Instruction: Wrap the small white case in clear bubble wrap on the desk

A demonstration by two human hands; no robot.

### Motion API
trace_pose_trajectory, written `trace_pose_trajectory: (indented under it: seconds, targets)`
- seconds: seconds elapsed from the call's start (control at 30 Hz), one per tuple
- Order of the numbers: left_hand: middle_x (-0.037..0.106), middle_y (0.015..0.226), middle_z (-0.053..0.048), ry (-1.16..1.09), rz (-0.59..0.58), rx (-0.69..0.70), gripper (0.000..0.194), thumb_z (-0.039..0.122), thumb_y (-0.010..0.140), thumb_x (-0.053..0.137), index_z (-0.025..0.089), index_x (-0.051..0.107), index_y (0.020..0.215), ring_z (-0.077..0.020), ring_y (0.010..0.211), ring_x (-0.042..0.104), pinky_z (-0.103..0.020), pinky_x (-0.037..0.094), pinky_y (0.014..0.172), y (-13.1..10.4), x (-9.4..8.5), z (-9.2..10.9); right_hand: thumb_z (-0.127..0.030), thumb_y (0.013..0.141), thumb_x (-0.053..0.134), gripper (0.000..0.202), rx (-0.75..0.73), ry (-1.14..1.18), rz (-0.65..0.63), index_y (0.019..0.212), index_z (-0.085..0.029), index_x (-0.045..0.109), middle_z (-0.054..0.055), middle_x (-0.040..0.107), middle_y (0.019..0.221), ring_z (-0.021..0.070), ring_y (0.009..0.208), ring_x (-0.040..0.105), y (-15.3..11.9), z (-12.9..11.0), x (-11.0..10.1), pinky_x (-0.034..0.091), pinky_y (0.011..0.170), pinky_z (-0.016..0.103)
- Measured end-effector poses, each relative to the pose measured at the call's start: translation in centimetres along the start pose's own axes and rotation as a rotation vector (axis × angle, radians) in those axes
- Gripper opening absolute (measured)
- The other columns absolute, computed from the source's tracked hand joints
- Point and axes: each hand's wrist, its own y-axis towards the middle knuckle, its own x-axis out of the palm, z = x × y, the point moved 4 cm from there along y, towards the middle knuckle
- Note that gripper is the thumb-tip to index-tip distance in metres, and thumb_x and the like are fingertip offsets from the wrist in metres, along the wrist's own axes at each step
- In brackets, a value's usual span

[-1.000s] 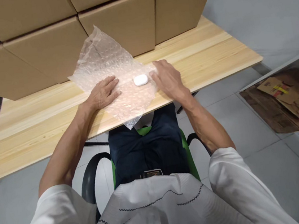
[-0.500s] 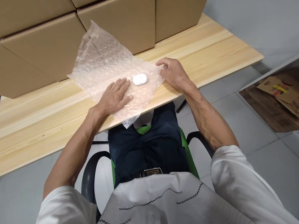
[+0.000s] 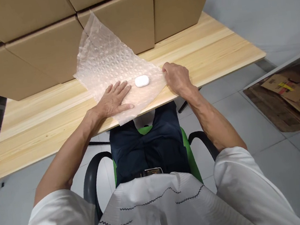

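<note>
A sheet of clear bubble wrap (image 3: 110, 55) lies turned cornerwise on the wooden table, its far corner raised against the cardboard boxes and its near corner over the front edge. On it rests a small white rounded case (image 3: 142, 81), like an earbud case. My left hand (image 3: 112, 99) presses flat on the wrap, left of the case, fingers spread. At the right corner of the sheet, my right hand (image 3: 177, 78) is closed and grips the bubble wrap; its fingertips are partly hidden.
Large cardboard boxes (image 3: 120, 25) are stacked along the back of the wooden table (image 3: 211, 54). I sit close to the front edge on a green chair with black armrests (image 3: 90, 182). A container with flattened cardboard (image 3: 287, 95) stands on the floor at the right.
My right hand has closed on the wrap's right corner, and the sheet looks tauter there. My left hand stays flat. The near corner hangs slightly less over the edge.
</note>
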Motion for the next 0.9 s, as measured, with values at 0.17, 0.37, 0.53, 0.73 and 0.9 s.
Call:
trace_pose_trajectory:
  seconds: [0.17, 0.37, 0.53, 0.73, 0.9]
  targets:
    - [0.021, 0.209, -0.017, -0.005, -0.024, -0.013, 0.134, 0.117, 0.098, 0.039, 0.029, 0.032, 0.199, -0.0545, 0.194, 0.011, -0.072, 0.004, 0.155, -0.9, 0.0, -0.1, -0.021, 0.118, 0.036, 0.051, -0.014, -0.013, -0.003, 0.141, -0.023, 0.081, 0.018, 0.087, 0.142, 0.0405, 0.126, 0.076, -0.4, -0.4, -0.4, 0.056, 0.104, 0.054]
    - [0.017, 0.210, -0.014, -0.048, -0.053, -0.019, 0.142, 0.122, 0.090, 0.041, 0.033, 0.028, 0.200, -0.0547, 0.195, 0.007, -0.073, 0.001, 0.155, -1.9, -0.3, -0.2, -0.021, 0.122, 0.033, 0.051, 0.011, -0.004, -0.008, 0.141, -0.023, 0.081, 0.019, 0.086, 0.142, 0.0403, 0.128, 0.077, -0.3, -0.1, -0.4, 0.056, 0.108, 0.055]
    - [0.015, 0.210, -0.015, -0.057, -0.069, -0.028, 0.146, 0.124, 0.089, 0.038, 0.030, 0.027, 0.200, -0.0551, 0.195, 0.005, -0.073, -0.003, 0.155, -3.0, -0.6, -0.1, -0.026, 0.125, 0.038, 0.046, 0.021, 0.016, 0.005, 0.139, -0.020, 0.081, 0.020, 0.086, 0.137, 0.0391, 0.125, 0.078, -0.1, 0.4, 0.3, 0.056, 0.109, 0.053]
    - [0.012, 0.210, -0.015, -0.057, -0.096, -0.049, 0.150, 0.125, 0.086, 0.039, 0.029, 0.025, 0.201, -0.0536, 0.195, 0.004, -0.071, -0.001, 0.157, -5.0, -1.0, 0.0, -0.027, 0.123, 0.043, 0.041, 0.037, 0.055, 0.050, 0.134, -0.021, 0.083, 0.020, 0.086, 0.136, 0.0411, 0.126, 0.079, 0.0, 0.8, 1.0, 0.056, 0.110, 0.054]
    - [0.017, 0.210, -0.012, -0.060, -0.073, -0.081, 0.141, 0.122, 0.091, 0.040, 0.032, 0.029, 0.200, -0.0496, 0.196, 0.010, -0.069, 0.003, 0.158, -6.8, -1.2, -0.4, -0.038, 0.123, 0.052, 0.034, 0.040, 0.158, 0.107, 0.122, -0.024, 0.083, 0.016, 0.088, 0.125, 0.0406, 0.127, 0.080, -0.1, 1.7, 0.9, 0.060, 0.111, 0.054]
